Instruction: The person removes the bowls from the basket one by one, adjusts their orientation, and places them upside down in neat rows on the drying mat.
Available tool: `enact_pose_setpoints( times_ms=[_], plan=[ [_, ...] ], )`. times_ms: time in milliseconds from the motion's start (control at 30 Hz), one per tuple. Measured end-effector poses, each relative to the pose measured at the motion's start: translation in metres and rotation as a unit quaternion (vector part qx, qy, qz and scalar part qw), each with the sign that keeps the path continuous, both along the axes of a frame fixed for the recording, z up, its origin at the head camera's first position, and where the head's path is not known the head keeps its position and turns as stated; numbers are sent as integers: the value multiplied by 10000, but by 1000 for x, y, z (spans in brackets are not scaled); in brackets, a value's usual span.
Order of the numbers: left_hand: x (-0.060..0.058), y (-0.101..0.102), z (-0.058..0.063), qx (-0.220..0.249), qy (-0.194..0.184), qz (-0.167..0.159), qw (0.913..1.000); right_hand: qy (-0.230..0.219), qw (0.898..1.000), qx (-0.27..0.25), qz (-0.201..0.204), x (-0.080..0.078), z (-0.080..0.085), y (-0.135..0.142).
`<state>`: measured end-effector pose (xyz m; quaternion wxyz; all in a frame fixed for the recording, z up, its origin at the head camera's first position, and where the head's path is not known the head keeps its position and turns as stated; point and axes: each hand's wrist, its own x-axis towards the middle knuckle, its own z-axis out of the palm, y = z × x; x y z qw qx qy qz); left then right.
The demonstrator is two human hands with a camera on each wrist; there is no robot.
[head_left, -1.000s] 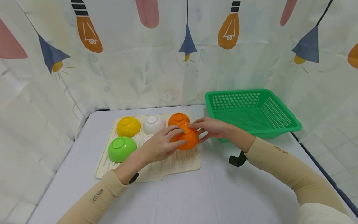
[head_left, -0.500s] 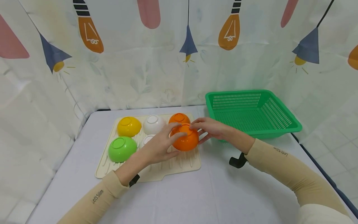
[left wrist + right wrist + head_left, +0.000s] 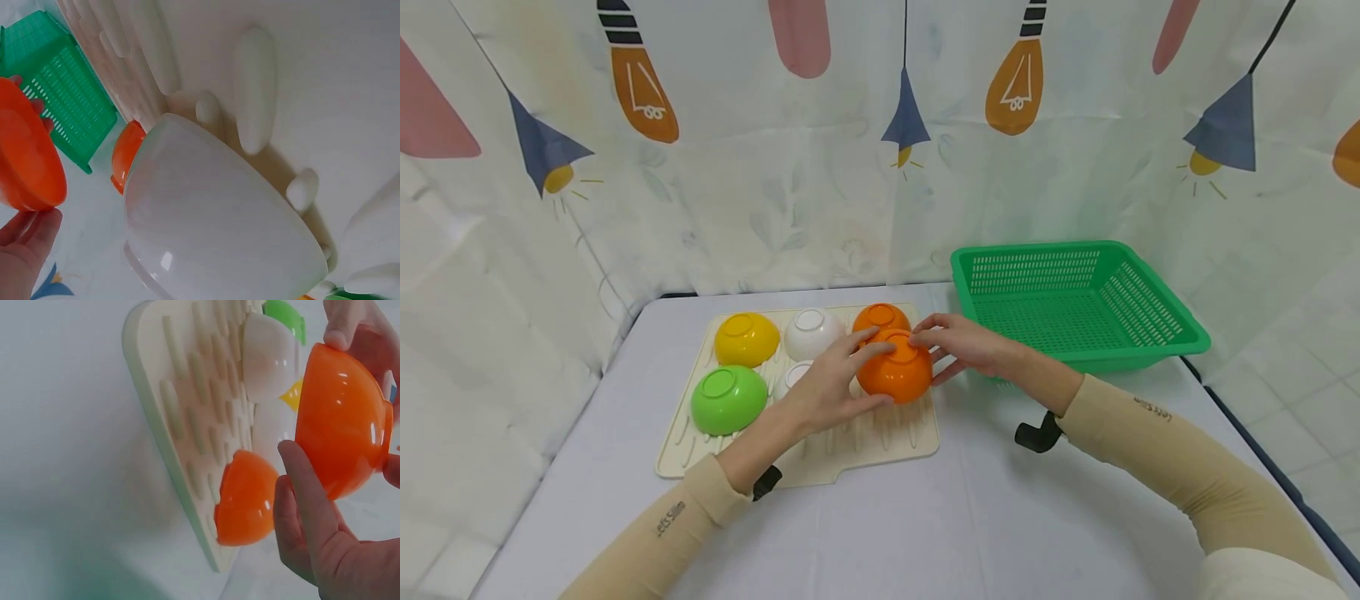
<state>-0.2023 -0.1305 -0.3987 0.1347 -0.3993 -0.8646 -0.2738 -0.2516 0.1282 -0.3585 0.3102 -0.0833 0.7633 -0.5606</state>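
Both hands hold an orange bowl [image 3: 895, 377], bottom up, above the right part of a cream ridged drying mat [image 3: 872, 446]. My left hand [image 3: 827, 379] grips it from the left, thumb at the near rim and fingers over the top. On the other side, my right hand [image 3: 964, 342] has its thumb near the base ring and its fingers along the rim. In the right wrist view a gap separates the held bowl from a second orange bowl [image 3: 247, 503] on the mat. White bowls stand upside down to its left, one [image 3: 814, 333] at the back, another [image 3: 788, 377] partly behind my left hand.
A yellow bowl [image 3: 747, 339] and a green bowl [image 3: 728, 402] sit upside down on the mat's left side. At the back right stands a green slotted basket [image 3: 1078, 360]. A patterned curtain [image 3: 820, 208] hangs behind the white-covered table [image 3: 917, 533].
My left hand has shifted its grip on the orange bowl: the fingers lifted and spread, then settled back with the thumb lower at the rim. The right hand keeps its hold.
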Motion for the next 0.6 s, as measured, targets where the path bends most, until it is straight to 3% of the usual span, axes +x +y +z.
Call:
enact_pose_setpoints(
  times_ms=[367,600],
  plan=[
    [-2,-1,-3,284,-84,122,9995,851,9955,-18,422,5,-7,5],
    [-5,-4,-1,419,-112,120,9990,2084,9731,466,867,6,-13,8]
  ],
)
